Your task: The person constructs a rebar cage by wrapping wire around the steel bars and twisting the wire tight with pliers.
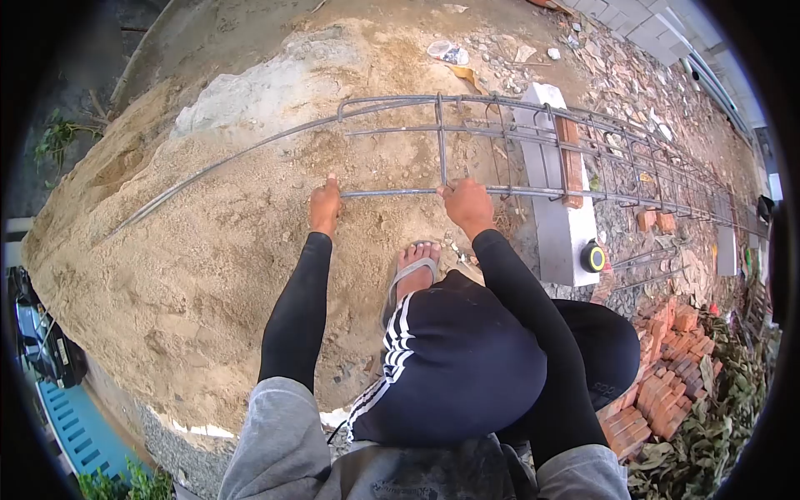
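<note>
A long steel rebar cage (492,129) of thin bars and square stirrups stretches from the middle to the far right. My left hand (326,207) is closed at the free end of its nearest bar, thumb pointing forward. Farther along that same bar, my right hand (469,204) is closed where an upright-looking stirrup (441,142) meets it. The cage rests across a light grey block (546,158) with a reddish brick (571,162) on top. From the far side of the cage, one longer bar (225,162) curves left over the sand.
A big sand pile (192,275) fills the left. On the near end of the grey block lies a yellow-and-black tape measure (592,257). Stacked red bricks (658,375) and dry leaves (733,400) are at the lower right. My sandalled foot (417,262) stands just before the bar.
</note>
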`<act>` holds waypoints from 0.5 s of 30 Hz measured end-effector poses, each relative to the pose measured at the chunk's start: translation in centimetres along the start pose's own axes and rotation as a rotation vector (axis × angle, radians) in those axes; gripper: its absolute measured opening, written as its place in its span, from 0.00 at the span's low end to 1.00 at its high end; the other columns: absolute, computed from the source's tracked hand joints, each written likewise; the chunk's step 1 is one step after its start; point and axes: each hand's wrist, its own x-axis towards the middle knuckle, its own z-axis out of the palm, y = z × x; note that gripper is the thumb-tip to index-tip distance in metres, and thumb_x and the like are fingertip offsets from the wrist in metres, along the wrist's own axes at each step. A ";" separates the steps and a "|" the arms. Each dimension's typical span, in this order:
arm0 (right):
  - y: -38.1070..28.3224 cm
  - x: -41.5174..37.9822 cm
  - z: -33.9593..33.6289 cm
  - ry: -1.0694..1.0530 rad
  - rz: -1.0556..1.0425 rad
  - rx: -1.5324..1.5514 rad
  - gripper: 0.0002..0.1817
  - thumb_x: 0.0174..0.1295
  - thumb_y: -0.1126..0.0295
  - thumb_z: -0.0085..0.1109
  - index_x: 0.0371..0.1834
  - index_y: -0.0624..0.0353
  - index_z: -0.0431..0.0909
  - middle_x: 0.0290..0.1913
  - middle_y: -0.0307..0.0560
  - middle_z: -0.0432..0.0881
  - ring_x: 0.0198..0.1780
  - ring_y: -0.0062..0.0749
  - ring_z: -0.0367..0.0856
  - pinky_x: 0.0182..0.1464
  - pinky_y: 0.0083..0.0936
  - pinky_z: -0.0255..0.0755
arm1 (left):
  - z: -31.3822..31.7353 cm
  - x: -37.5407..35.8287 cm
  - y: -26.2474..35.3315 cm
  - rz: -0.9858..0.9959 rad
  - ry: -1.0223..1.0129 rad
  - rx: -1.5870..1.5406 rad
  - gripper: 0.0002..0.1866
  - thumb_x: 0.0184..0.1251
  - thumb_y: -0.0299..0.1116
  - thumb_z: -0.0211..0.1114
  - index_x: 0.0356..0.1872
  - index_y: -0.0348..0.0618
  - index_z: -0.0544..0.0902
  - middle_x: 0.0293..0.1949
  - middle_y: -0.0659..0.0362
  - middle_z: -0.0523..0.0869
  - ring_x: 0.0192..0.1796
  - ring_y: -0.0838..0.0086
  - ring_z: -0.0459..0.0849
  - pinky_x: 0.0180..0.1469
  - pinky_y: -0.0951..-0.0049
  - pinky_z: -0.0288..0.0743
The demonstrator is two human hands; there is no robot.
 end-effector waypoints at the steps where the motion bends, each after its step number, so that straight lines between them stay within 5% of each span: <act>1: -0.3 -0.2 0.2 0.025 0.015 -0.019 0.20 0.64 0.52 0.71 0.43 0.61 0.90 0.44 0.69 0.88 0.50 0.65 0.88 0.53 0.52 0.81 | 0.7 1.1 -1.6 0.025 0.060 -0.010 0.34 0.76 0.58 0.58 0.30 0.28 0.83 0.27 0.44 0.85 0.30 0.54 0.84 0.40 0.54 0.75; 5: -0.1 -0.3 0.4 0.078 0.002 0.008 0.20 0.63 0.53 0.71 0.41 0.61 0.90 0.42 0.67 0.89 0.48 0.65 0.88 0.52 0.52 0.81 | 1.1 0.6 -0.9 0.047 0.138 -0.035 0.36 0.76 0.59 0.57 0.31 0.26 0.83 0.28 0.42 0.85 0.40 0.48 0.85 0.50 0.52 0.73; 11: -0.2 -0.4 1.0 0.086 0.043 0.045 0.19 0.63 0.53 0.71 0.41 0.59 0.91 0.40 0.67 0.89 0.47 0.64 0.89 0.51 0.52 0.82 | 0.2 -0.3 0.0 0.125 0.041 0.004 0.33 0.77 0.60 0.56 0.42 0.31 0.81 0.27 0.49 0.85 0.37 0.52 0.85 0.47 0.54 0.77; 13: 0.0 -0.7 1.0 0.078 0.033 0.062 0.19 0.63 0.53 0.71 0.41 0.59 0.91 0.40 0.66 0.89 0.48 0.63 0.89 0.51 0.52 0.82 | -0.4 -0.2 1.1 -0.122 -0.170 -0.348 0.29 0.76 0.64 0.59 0.33 0.43 0.80 0.21 0.60 0.78 0.19 0.72 0.75 0.27 0.70 0.76; 15: 0.2 -0.3 0.7 0.081 0.033 0.074 0.18 0.64 0.53 0.71 0.41 0.59 0.91 0.41 0.66 0.89 0.49 0.63 0.89 0.51 0.51 0.82 | -2.2 2.5 3.4 -0.554 -0.325 -0.440 0.31 0.76 0.67 0.57 0.34 0.45 0.79 0.26 0.57 0.82 0.23 0.69 0.80 0.30 0.67 0.82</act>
